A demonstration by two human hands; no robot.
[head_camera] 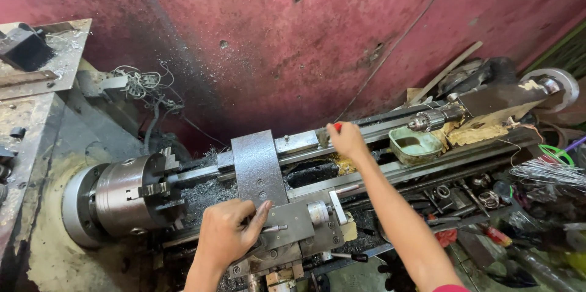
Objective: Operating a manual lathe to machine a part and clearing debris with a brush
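I look down on a metal lathe. Its steel chuck (125, 197) sits at the left with a dark round bar (195, 175) clamped in its jaws. My left hand (227, 234) rests on the carriage front, fingers curled around a small handle beside the grey tool-post block (259, 167). My right hand (346, 140) reaches over the bed to the far side and grips a small tool with a red tip (337, 126). The tailstock with a drill chuck (430, 120) stands further right along the bed.
A green metal tin (417, 145) sits on the bed by the tailstock. Loose tools, wire and scrap (537, 176) crowd the right side. Metal chips (204, 197) lie under the bar. A stained red wall (293, 35) backs the machine; the headstock top (36, 66) is at left.
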